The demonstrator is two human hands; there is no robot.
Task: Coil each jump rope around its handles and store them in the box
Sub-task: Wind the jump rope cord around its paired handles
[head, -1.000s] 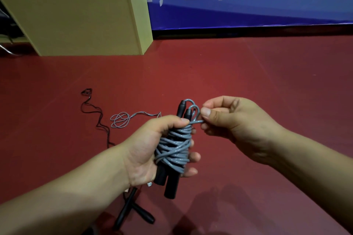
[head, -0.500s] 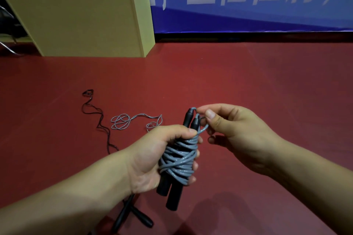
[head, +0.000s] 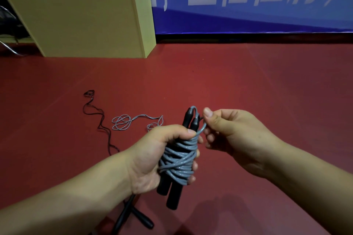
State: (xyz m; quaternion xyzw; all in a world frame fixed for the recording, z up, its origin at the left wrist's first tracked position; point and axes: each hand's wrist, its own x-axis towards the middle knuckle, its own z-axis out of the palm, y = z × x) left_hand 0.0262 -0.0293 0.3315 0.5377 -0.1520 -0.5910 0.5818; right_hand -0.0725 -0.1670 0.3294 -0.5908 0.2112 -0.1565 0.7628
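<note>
Although most of the scene is bare red floor [head: 267, 91], a large yellowish box [head: 80, 19] stands at the far left against a blue banner [head: 248, 15]; it is presumably the box meant for storage, well apart from the person's hands. White writing in large characters runs across the banner, cut off by the top edge of the view, so I cannot read it.

Nearer, two more ropes lie loose on the floor, not yet coiled: a thin black rope [head: 95, 118] trailing in kinks, and a grey rope [head: 122, 122] in a small tangle beside it. A pair of black handles [head: 131, 213] lies crossed on the floor below the left wrist.

The left hand [head: 150, 160] is clamped around the grey jump rope [head: 179, 160], which is wound many times around its two black handles [head: 172, 194], held upright so the turns cannot slip. The right hand [head: 235, 135] pinches the last free loop [head: 202, 129] of the cord beside the handle tops, apparently to tuck it and lock the coil. No brand or label is visible on the rope or handles.
</note>
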